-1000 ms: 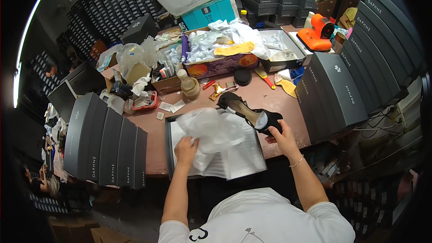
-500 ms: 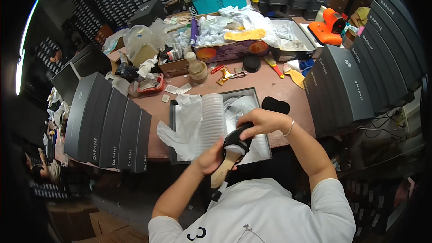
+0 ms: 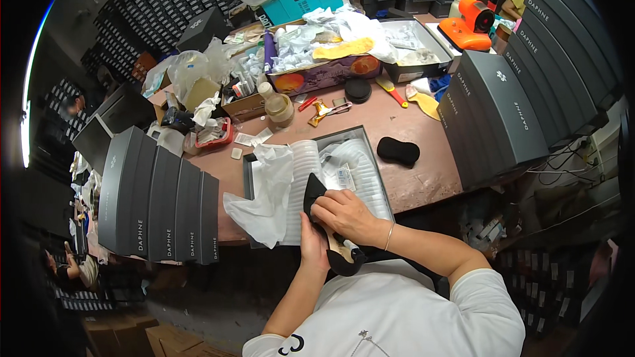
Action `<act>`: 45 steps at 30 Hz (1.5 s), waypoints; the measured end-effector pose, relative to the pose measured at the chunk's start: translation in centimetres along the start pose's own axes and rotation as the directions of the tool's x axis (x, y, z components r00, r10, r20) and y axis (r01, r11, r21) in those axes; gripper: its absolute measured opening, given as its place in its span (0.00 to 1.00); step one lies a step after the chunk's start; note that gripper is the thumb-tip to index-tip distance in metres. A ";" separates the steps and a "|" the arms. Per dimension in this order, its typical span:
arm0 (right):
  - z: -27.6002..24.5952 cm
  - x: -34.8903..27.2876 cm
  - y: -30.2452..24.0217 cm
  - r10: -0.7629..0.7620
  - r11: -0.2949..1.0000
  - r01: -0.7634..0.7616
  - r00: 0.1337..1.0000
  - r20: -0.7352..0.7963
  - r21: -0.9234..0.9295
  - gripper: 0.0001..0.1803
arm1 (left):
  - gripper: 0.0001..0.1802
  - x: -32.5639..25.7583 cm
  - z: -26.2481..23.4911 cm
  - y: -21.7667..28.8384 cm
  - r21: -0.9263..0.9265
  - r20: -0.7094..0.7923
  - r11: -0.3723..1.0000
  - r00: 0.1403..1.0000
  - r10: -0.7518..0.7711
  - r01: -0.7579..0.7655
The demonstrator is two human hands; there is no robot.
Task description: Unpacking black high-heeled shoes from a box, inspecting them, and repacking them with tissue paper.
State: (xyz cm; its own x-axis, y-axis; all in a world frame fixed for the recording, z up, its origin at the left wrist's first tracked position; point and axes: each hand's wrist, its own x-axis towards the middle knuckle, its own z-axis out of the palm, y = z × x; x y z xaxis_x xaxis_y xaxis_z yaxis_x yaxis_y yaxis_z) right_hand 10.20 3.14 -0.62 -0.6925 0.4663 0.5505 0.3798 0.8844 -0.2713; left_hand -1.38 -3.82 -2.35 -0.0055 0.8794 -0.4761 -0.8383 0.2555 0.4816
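I hold a black pointed shoe (image 3: 316,196) with a tan insole over the near edge of an open grey shoe box (image 3: 248,170). My left hand (image 3: 311,246) grips the shoe from underneath. My right hand (image 3: 342,215) lies over its top, fingers closed around the upper. White tissue paper (image 3: 264,192) spills out of the box on the left, and ribbed white foam wrap (image 3: 357,165) lines the inside. A black oval pad (image 3: 398,151) lies on the brown table (image 3: 423,178) just right of the box.
A row of grey shoe boxes (image 3: 155,201) stands on edge at the left and another row (image 3: 496,106) at the right. Behind the box are a glue bottle (image 3: 278,104), a black round tin (image 3: 358,90), small tools and cluttered trays. An orange device (image 3: 469,23) sits far right.
A second ago my hands pressed the tissue flat in the box with the shoe lying on the table. Now both hands hold the shoe close to my body and the tissue is pulled aside.
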 end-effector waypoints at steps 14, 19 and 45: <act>-0.4 -1.1 -0.9 0.166 0.935 -0.195 0.979 0.122 0.296 0.21 | 0.39 -0.6 -2.2 -0.4 0.125 -0.087 0.992 0.996 0.032 -0.021; -0.5 -0.1 -1.3 0.293 0.886 -0.374 0.910 0.293 0.273 0.25 | 0.40 -1.2 -2.3 -1.3 0.071 -0.153 0.997 0.988 0.005 0.006; 0.3 0.4 0.7 0.314 0.862 -0.452 0.832 0.457 0.231 0.36 | 0.28 0.2 -1.3 -0.1 0.184 -0.046 0.977 0.992 0.117 -0.107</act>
State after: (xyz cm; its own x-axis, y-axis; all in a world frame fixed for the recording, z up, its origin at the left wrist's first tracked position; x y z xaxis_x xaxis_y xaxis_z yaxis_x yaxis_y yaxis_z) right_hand 10.03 3.95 -0.88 -0.7374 0.6754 0.0120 0.4986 0.5561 -0.6649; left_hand -1.97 -4.20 -3.42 -0.1284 0.8839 -0.4497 -0.7185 0.2296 0.6566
